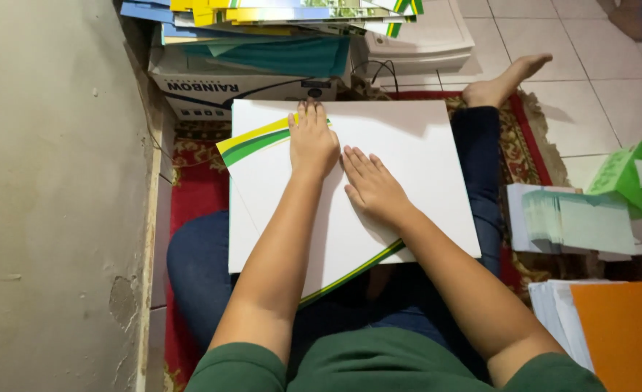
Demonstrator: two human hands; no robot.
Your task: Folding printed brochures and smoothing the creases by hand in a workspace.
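Observation:
A large white cardboard folder sheet (415, 156) with a yellow and green striped edge lies across my lap. My left hand (311, 139) presses flat on its upper part, fingers together, over the striped corner. My right hand (370, 183) lies flat beside it on the white surface, fingers spread toward the upper left. Neither hand grips anything. Under the top sheet a second white sheet (243, 232) shows at the left, slightly askew.
A cardboard box (219, 91) topped with a pile of coloured folders (292, 18) stands ahead. A wall (52, 196) runs along the left. At the right lie pale green paper stacks (578, 221), a green tissue box (629, 174), and an orange folder (622, 330). My bare foot (506, 80) rests on the red patterned rug (194, 189).

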